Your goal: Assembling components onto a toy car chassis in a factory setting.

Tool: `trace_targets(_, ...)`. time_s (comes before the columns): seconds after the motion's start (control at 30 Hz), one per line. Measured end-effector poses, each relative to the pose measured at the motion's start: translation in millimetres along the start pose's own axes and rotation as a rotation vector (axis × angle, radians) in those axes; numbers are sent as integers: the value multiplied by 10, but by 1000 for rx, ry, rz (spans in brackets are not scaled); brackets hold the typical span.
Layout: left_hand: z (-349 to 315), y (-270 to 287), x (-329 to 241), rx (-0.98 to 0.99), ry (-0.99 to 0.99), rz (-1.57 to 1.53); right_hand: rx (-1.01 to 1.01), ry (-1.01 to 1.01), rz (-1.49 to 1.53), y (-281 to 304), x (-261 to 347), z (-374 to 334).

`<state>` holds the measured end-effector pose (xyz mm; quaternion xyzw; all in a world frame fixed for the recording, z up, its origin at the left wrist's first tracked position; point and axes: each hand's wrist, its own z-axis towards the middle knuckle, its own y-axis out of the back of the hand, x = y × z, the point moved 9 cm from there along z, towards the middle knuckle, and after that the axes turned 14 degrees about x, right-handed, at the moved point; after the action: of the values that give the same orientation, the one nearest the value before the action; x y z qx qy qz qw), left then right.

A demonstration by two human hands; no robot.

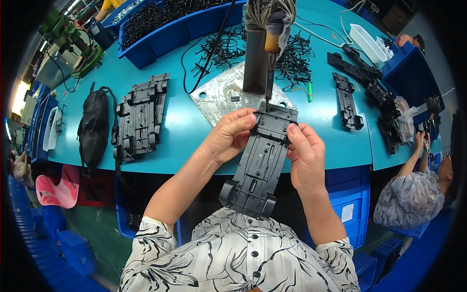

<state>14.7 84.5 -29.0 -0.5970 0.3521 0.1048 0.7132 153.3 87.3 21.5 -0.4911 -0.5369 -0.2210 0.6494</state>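
Dark grey toy car chassis (260, 163) held over the near edge of the teal worktop (194, 131), wheels end toward the body. Left hand (228, 136) and right hand (304, 155) each pinch a side near its far end. Hanging screwdriver (270, 63) tip touches that end. Behind: metal plate (219, 95), stacked chassis (141, 117), blue bin (175, 24).

Short-sleeved white blouse (233, 258) with black sweeping leaf-like print, small dark buttons down the front placket; sleeve cuffs ending above the elbows; bare forearms, bare left hand (228, 136) and right hand (305, 156), no rings or watch visible.
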Motion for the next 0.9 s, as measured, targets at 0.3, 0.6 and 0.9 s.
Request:
trace_targets(0.3, -13, 27, 11, -21, 9, 43, 0, 5, -1, 39, -8, 1)
trace_targets(0.6, -107, 12, -21, -65, 38, 36, -47, -37, 83, 79, -223, 34)
trace_targets(0.9, -203, 35, -120, -90, -35, 5, 27, -40, 62, -42, -297, 154)
